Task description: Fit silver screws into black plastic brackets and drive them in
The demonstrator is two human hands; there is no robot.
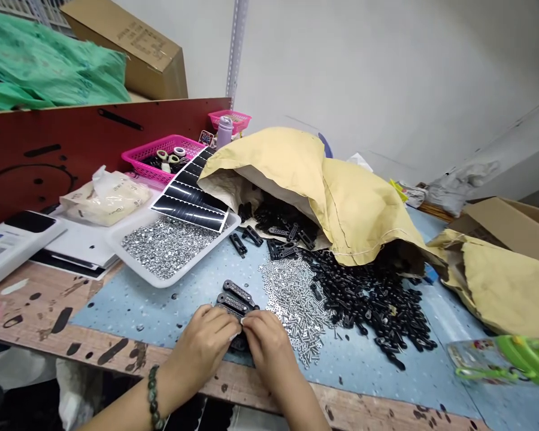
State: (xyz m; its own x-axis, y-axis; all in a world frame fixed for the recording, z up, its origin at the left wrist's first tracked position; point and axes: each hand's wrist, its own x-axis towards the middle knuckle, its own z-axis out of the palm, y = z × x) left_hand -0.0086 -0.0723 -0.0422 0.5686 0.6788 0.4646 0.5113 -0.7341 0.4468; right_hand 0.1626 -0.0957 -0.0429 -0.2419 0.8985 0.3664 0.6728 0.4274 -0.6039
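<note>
My left hand [210,340], with a dark beaded bracelet at the wrist, has its fingers curled over a row of long black plastic pieces [233,299] at the table's front. Close against it, my right hand [267,341] is closed in a pinch; whatever lies between its fingertips is hidden. Several of the black pieces lie side by side just beyond the fingers, their top faces patterned grey. Right of my hands spreads a heap of small silver screws [296,299]. Beside the screws is a pile of small black parts [372,299].
A white tray [153,280] of small silver metal bits stands at left. Yellowish sacks [269,155] spill black pieces behind. A pink basket [135,157] holds tape rolls. At right lies a green-lidded bottle [498,359], near another sack [512,281] and a cardboard box [507,224].
</note>
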